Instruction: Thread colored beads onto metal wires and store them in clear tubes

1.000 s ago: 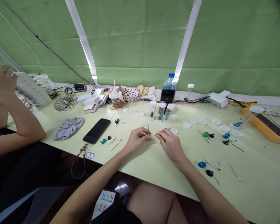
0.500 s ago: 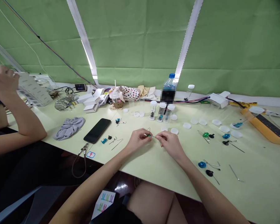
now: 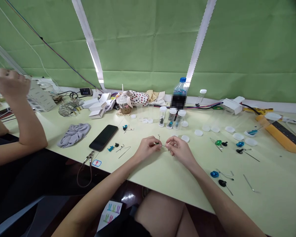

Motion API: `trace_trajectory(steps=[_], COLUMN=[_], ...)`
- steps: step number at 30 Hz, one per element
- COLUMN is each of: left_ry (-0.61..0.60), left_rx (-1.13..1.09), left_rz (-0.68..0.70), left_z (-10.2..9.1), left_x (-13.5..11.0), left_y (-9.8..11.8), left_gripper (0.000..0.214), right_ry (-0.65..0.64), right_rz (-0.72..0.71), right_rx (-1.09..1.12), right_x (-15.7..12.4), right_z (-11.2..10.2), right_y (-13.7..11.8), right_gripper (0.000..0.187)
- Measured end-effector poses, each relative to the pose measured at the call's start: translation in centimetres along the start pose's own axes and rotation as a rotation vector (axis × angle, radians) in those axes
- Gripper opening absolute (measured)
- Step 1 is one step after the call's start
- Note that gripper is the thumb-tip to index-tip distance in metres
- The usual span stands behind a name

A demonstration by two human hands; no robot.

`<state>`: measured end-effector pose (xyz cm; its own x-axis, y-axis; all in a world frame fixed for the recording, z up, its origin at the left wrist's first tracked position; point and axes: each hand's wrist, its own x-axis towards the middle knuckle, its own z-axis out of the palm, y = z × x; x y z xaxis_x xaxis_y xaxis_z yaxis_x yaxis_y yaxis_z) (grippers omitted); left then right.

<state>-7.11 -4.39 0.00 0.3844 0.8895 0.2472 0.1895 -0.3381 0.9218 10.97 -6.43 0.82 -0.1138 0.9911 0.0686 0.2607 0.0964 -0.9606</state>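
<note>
My left hand (image 3: 149,146) is closed in a pinch on a small part with a bent wire (image 3: 159,137) rising above the fingers; most of the part is hidden. Just beside it, my right hand (image 3: 179,148) pinches a thin metal rod (image 3: 163,145) that spans the gap toward the left fingertips. Both hands are low over the table's middle. Closest behind them lies a white round cap (image 3: 185,138). To their left are a blue piece (image 3: 110,148), a black knob (image 3: 116,144) and thin bent wires (image 3: 124,152).
Capped clear tubes (image 3: 172,118) stand behind the hands, before a bottle (image 3: 180,89). A phone (image 3: 103,137) and grey cloth (image 3: 74,135) lie left. Blue discs (image 3: 214,174), black discs (image 3: 222,183) and an L-shaped rod (image 3: 250,184) lie right, near a power strip (image 3: 286,133). A co-worker's hand (image 3: 12,84) is far left.
The bent wire above my left fingers now stands more upright, and my right fingers have shifted slightly on the rod. The co-worker's raised hand has moved to the right.
</note>
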Motion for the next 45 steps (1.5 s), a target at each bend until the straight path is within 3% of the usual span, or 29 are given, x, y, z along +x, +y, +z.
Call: trace_trajectory(steps=[4, 7, 13, 15, 25, 37, 45], left_ry=[0.046, 0.09, 0.139, 0.143, 0.117, 0.113, 0.074], left_rx=[-0.074, -0.154, -0.271, -0.287, -0.242, -0.209, -0.127], left_rz=[-0.054, -0.116, -0.215, -0.226, -0.191, -0.116, -0.039], left_z=[0.1, 0.0, -0.5, -0.6, 0.1, 0.0, -0.1], left_x=[0.1, 0.4, 0.7, 0.8, 0.6, 0.4, 0.4], left_y=[-0.3, -0.5, -0.3, -0.1, -0.6, -0.8, -1.0], left_gripper=[0.022, 0.023, 0.025, 0.026, 0.027, 0.02, 0.016], right_ry=[-0.001, 0.006, 0.029, 0.059, 0.159, 0.145, 0.032], right_rz=[-0.021, -0.116, -0.57, -0.658, -0.743, -0.647, -0.422], right_rx=[-0.016, -0.109, -0.68, -0.861, -1.275, -1.174, -0.726], right_x=[0.0, 0.0, -0.1, -0.2, -0.9, -0.9, -0.6], right_z=[0.2, 0.2, -0.2, -0.2, 0.0, 0.1, 0.0], right_y=[0.1, 0.0, 0.6, 1.1, 1.0, 0.8, 0.1], right_gripper=[0.019, 0.021, 0.03, 0.029, 0.023, 0.025, 0.023])
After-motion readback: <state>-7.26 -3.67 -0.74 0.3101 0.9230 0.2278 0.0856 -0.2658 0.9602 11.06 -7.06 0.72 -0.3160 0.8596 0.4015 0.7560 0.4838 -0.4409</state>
